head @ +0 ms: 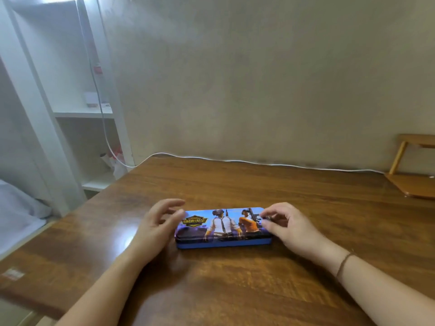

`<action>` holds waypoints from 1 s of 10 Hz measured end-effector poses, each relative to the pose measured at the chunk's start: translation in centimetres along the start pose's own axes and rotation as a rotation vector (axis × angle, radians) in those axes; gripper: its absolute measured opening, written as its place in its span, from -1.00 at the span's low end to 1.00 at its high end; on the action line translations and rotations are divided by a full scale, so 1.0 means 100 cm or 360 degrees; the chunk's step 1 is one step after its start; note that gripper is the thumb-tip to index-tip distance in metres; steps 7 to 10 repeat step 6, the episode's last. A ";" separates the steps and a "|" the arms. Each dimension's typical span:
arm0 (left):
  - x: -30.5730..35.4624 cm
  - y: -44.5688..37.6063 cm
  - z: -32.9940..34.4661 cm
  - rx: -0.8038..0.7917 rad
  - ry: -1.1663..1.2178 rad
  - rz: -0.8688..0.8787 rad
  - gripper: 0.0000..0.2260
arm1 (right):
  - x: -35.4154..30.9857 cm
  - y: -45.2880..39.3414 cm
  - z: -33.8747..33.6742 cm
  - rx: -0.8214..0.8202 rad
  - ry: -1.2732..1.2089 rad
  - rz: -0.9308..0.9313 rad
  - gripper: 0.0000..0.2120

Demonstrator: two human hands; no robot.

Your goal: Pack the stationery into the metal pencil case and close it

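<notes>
A blue metal pencil case [223,228] with printed game figures on its lid lies flat on the brown wooden table [235,278], lid down. My left hand [156,228] is at its left end, fingers spread, blurred, thumb close to the lid corner. My right hand [286,225] is at the right end, fingers curled, fingertips touching the lid's right edge. No loose stationery shows on the table.
A white cable [235,161] runs along the table's far edge by the wall. A wooden stand [412,182] sits at the far right. A white shelf unit [89,114] rises at the left, a bed beside it.
</notes>
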State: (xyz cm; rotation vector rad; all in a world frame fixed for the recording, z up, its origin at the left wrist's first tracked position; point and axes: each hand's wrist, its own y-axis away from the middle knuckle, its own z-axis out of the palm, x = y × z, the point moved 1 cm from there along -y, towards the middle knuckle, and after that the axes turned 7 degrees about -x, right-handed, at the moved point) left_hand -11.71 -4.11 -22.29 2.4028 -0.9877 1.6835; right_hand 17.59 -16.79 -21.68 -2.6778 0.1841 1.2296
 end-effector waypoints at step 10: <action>0.001 0.004 0.028 0.0381 -0.0424 0.0153 -0.74 | -0.059 0.036 -0.041 0.0530 0.0709 -0.0586 -0.46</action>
